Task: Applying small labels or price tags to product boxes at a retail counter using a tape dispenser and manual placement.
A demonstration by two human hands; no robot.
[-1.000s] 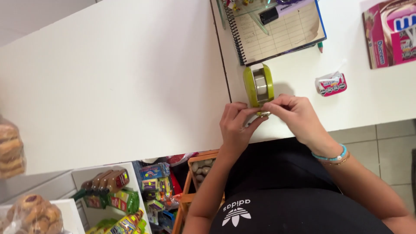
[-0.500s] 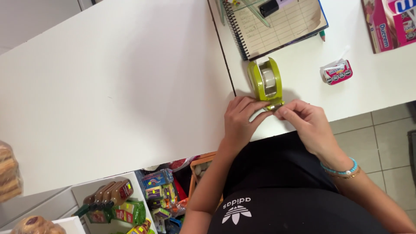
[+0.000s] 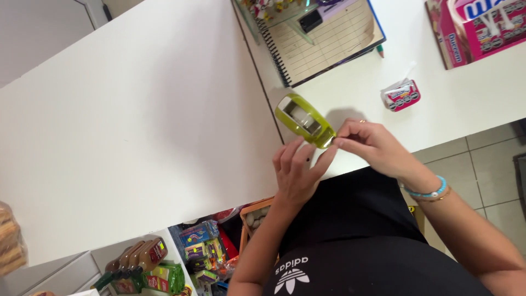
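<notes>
Since half a second ago the dispenser point(image 3: 304, 120) is sitting tilted further left on the counter point(image 3: 137, 126), below the notebook point(image 3: 329, 38). Right hand point(image 3: 372, 147) is pinching tape at its cutter end, left hand point(image 3: 298, 172) is resting just beside, fingers loose, holding nothing.

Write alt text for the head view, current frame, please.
Two bare hands meet at a green tape dispenser on a white counter: the right hand pinches at its cutter end, the left hand spreads open beside it. Behind lie a spiral notebook, a small red-and-white packet and a pink box.
</notes>
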